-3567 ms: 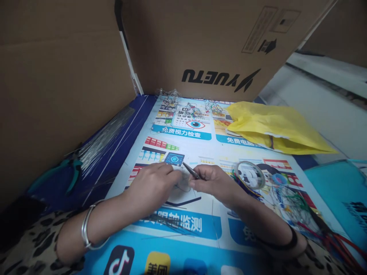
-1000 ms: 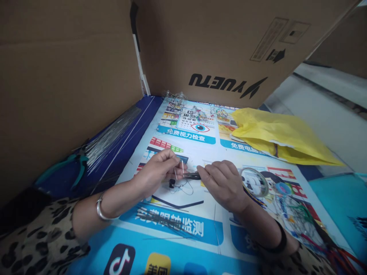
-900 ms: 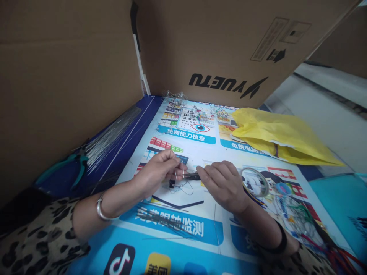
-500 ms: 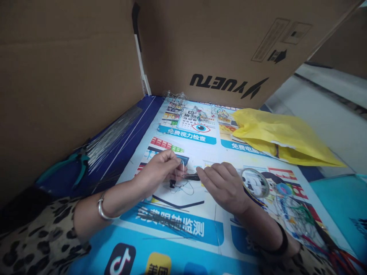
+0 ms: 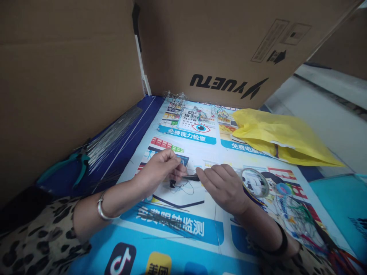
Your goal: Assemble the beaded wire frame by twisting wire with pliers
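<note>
My left hand (image 5: pixel 167 165) is closed in a pinch on a thin wire (image 5: pixel 187 188), whose loop curves below the fingers over the printed sheet (image 5: pixel 208 206). In my right hand (image 5: pixel 222 185) are pliers with a narrow dark nose (image 5: pixel 191 177); the fist hides their handles. The nose points left, and its tip is right at my left fingertips. Whether the jaws grip the wire cannot be made out. A small black piece (image 5: pixel 172 183) shows just under my left fingers. Loose dark wires (image 5: pixel 169 223) lie nearer to me on the sheet.
Teal-handled pliers (image 5: pixel 82 168) and a bundle of straight wires (image 5: pixel 110 133) lie at left. Cardboard walls (image 5: pixel 200 42) stand behind and left. At right are a yellow bag (image 5: pixel 283 133), a tape roll (image 5: pixel 255 183) and tangled coloured wires (image 5: pixel 298 219). More wire tangles (image 5: pixel 197 114) lie at the back.
The bright upright wire piece between my left fingers and the pliers' nose no longer shows. The nose looks slimmer and slightly turned. Both hands stay nearly in place.
</note>
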Demonstrator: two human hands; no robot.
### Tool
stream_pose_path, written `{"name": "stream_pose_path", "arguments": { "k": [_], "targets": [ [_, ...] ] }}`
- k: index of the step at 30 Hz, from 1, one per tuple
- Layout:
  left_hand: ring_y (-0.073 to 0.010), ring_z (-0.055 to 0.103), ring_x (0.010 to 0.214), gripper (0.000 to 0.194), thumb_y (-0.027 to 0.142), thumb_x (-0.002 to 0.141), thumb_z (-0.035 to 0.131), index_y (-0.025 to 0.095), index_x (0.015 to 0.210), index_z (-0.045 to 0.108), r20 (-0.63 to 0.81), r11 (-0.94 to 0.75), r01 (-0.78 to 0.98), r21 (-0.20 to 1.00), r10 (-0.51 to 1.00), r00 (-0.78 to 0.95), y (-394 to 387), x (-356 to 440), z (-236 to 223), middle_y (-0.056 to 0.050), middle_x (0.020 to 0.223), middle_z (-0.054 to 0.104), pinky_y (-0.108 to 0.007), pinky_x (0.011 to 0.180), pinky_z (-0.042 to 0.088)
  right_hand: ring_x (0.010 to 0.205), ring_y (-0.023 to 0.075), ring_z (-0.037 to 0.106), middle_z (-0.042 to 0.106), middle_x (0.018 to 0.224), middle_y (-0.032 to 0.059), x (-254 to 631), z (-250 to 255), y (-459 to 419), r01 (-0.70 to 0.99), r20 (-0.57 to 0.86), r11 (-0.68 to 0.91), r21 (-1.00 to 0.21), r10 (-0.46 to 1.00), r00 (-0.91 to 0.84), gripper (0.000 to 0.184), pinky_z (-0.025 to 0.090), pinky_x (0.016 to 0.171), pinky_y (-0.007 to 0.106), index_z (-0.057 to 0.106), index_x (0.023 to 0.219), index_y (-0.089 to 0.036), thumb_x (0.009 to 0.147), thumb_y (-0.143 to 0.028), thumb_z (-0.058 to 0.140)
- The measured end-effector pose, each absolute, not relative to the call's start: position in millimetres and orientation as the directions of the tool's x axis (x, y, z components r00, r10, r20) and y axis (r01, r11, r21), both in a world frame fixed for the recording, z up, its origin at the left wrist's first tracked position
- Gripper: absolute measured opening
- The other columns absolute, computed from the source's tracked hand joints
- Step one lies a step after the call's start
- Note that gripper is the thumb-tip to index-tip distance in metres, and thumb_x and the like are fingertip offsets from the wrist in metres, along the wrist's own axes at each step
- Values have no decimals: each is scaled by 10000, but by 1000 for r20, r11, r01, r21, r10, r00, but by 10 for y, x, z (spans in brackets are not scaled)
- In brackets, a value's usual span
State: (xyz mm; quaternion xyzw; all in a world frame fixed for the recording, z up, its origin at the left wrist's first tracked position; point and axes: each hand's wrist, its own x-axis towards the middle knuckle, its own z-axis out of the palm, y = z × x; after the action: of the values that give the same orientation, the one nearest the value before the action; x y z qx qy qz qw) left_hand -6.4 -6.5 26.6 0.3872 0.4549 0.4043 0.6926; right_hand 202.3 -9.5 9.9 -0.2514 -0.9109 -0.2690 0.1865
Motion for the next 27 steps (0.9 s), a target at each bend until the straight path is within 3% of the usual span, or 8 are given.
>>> {"name": "stream_pose_path", "arguments": {
  "k": [27],
  "targets": [
    [-95, 565, 527, 234, 279, 779, 570, 181, 667, 389, -333, 370, -146, 917, 915, 229, -91, -37, 292, 2, 630, 629, -218, 540, 459, 737, 173, 478, 623, 776, 53, 2000, 109, -117, 558, 475, 724, 405, 355, -805, 189, 335, 656, 345, 579, 1022, -117, 872, -110, 465]
  ]
}}
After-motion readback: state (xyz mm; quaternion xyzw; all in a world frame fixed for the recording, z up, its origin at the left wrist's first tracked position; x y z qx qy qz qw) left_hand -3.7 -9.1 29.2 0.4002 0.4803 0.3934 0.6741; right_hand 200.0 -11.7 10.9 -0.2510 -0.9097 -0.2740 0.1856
